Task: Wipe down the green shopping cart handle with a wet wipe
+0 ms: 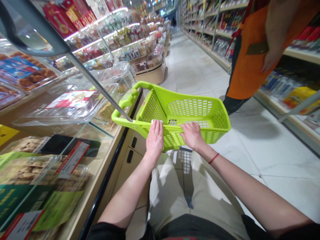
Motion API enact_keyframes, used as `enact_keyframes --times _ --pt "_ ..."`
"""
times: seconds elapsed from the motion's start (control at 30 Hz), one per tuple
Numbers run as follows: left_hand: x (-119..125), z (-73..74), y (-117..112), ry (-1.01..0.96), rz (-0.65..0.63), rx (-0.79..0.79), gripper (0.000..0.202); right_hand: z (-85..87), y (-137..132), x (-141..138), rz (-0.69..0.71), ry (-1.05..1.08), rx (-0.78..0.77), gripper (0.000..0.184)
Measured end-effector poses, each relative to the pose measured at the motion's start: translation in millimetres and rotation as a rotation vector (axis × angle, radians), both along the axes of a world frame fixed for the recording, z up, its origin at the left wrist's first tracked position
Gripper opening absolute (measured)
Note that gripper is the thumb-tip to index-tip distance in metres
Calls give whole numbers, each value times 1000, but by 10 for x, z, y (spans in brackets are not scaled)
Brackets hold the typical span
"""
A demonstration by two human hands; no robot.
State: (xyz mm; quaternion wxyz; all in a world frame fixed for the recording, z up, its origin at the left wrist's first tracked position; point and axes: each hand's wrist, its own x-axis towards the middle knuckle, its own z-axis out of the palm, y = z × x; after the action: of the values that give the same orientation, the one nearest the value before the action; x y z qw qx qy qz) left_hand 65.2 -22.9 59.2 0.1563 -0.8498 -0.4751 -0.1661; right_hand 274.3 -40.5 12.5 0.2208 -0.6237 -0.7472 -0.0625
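A lime-green shopping basket with perforated sides and a long grey pull handle stands in front of my knees. Nothing lies inside it. My left hand presses a small white cloth or tissue onto the near rim, fingers pointing forward and held together. Farther right along the same rim, my right hand has its fingers curled over the edge. A red string bracelet circles that wrist.
On the left, a display counter holds packaged snacks and a dark phone-like slab. A person in an orange apron stands at the right, near stocked shelves. A tiled aisle runs ahead between the displays.
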Motion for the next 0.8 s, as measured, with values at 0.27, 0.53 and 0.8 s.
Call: enact_keyframes --times 0.27,0.53,0.8 --pt "-522 337 138 -13 113 82 55 5 -5 -13 -8 -25 -10 29" --pt "-405 231 93 -112 172 68 54 54 -9 -41 -22 -13 -22 27" --pt "-1 4 -18 -37 26 3 59 62 -7 -18 -12 -12 -36 31"
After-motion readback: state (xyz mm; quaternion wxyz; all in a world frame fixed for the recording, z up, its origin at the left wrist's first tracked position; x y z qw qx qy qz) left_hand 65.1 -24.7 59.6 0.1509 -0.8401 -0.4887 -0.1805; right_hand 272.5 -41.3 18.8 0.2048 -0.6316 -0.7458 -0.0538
